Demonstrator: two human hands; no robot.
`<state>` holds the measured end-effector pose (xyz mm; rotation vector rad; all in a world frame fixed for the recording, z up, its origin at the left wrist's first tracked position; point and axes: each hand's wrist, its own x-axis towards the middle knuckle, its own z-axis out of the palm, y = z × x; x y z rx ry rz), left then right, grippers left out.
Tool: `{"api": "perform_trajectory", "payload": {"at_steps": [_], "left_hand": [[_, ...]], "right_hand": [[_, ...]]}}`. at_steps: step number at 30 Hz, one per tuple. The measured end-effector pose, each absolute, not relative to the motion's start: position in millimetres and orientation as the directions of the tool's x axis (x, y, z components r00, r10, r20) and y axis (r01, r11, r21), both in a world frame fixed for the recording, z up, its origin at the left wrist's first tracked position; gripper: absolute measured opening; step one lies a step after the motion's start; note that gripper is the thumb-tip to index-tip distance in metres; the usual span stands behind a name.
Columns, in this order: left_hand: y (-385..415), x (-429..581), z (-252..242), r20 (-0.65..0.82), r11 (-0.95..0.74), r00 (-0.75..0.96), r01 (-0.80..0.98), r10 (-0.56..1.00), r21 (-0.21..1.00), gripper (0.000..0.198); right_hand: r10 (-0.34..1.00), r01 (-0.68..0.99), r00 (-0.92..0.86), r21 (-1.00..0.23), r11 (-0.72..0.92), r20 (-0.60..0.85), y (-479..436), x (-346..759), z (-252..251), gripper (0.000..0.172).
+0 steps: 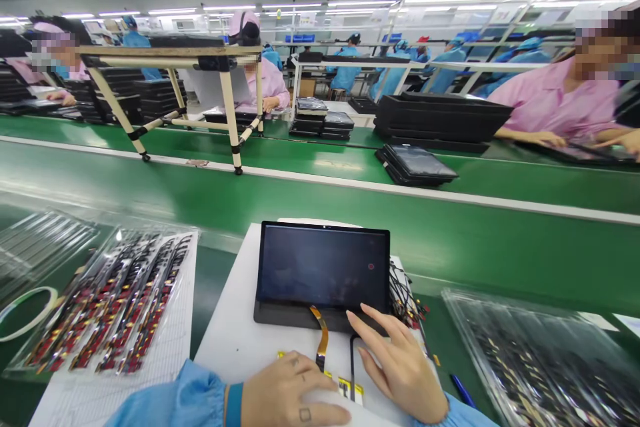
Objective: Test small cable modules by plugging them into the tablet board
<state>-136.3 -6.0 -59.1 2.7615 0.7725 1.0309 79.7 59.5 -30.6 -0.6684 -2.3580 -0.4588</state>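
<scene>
A tablet screen (325, 267), dark and facing me, leans at a tilt in a dark holder on the white work board. A faint small red ring shows at its right side. From its lower edge an orange flex cable (321, 333) runs down toward my left hand (295, 387). That hand lies low over the board, fingers stretched rightward beside yellow-and-white parts (345, 387), partly hidden. My right hand (400, 360) is open, fingers spread, fingertips at the screen's lower right edge. Under it passes a black cable (353, 360).
Strips of red-and-black parts (110, 300) fill a clear tray at left, near a tape roll (27, 313). At right are black cables (403, 287), a blue pen (463, 390) and a clear tray (550, 360). Beyond the green conveyor (310, 197), co-workers sit near stacked tablets (417, 163).
</scene>
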Motion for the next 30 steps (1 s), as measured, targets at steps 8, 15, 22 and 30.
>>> {"api": "perform_trajectory", "payload": {"at_steps": [8, 15, 22, 30], "left_hand": [[-5, -136, -63, 0.604, -0.872, 0.634, 0.415, 0.483, 0.261, 0.020], [-5, -142, -54, 0.527, -0.863, 0.683, 0.393, 0.505, 0.318, 0.020], [-4, -141, -44, 0.592, -0.874, 0.645, 0.396, 0.483, 0.282, 0.017], [-3, -143, -47, 0.576, -0.890, 0.680, 0.380, 0.453, 0.252, 0.019]], "right_hand": [[0.402, 0.576, -0.700, 0.134, 0.807, 0.590, 53, 87, -38, 0.048], [0.457, 0.597, -0.681, 0.072, 0.799, 0.572, 49, 88, -50, 0.043], [0.488, 0.667, -0.633, 0.103, 0.738, 0.600, 50, 79, -35, 0.032], [0.544, 0.750, -0.480, 0.000, 0.661, 0.688, 48, 84, -38, 0.029]]}}
